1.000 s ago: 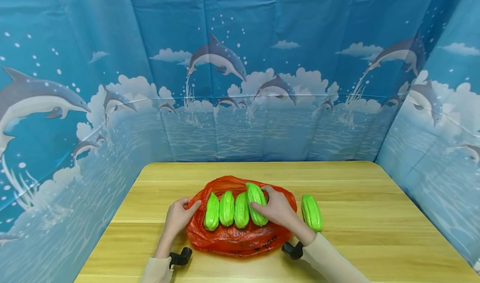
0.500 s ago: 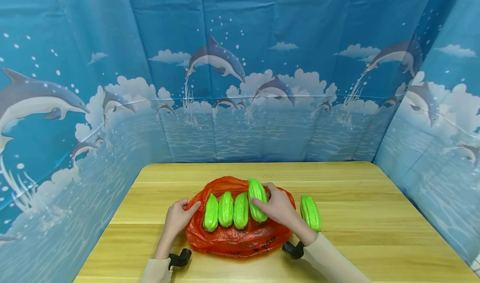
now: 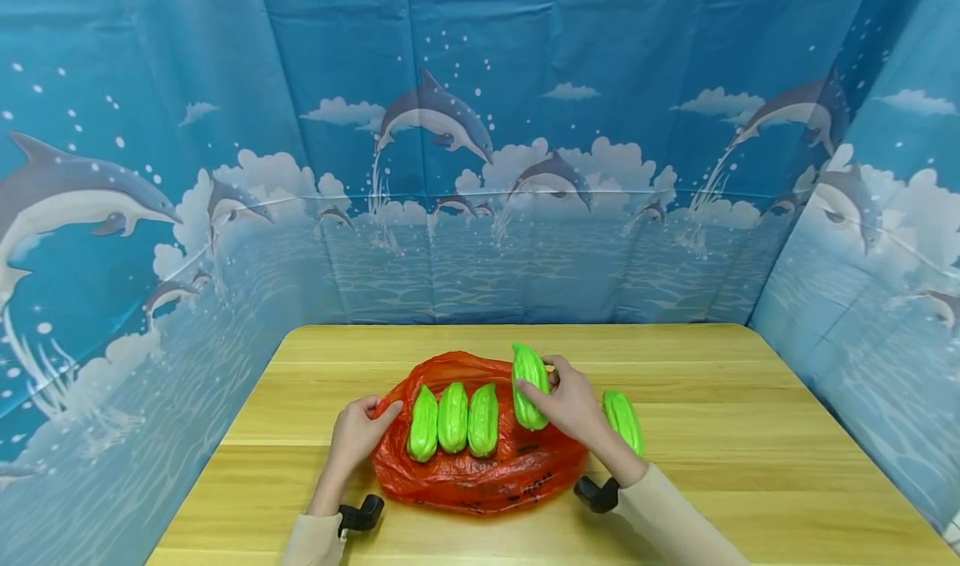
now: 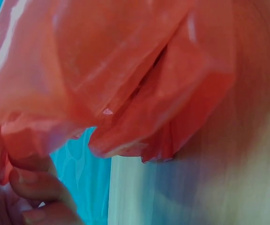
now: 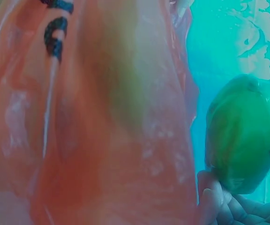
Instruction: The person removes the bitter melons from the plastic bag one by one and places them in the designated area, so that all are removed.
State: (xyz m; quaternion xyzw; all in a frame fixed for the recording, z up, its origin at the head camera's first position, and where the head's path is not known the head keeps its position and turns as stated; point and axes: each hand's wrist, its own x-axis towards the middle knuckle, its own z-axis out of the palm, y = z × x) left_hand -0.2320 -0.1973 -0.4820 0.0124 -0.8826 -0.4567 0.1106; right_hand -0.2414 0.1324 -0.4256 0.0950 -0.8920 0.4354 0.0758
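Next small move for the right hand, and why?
Probably carry the held vegetable right, clear of the red bag, toward the lone vegetable on the table: the right hand has lifted it from the row, and the left hand pinches the bag.

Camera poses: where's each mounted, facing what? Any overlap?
Head: worn on head, facing forward and down at bag and table; left hand, right hand, sleeves show.
Left wrist: worn there, facing bag; left hand's fingers at lower left.
Right wrist: worn there, facing bag and held gourd; right hand's fingers at lower right.
Shared: head and right wrist both show held gourd.
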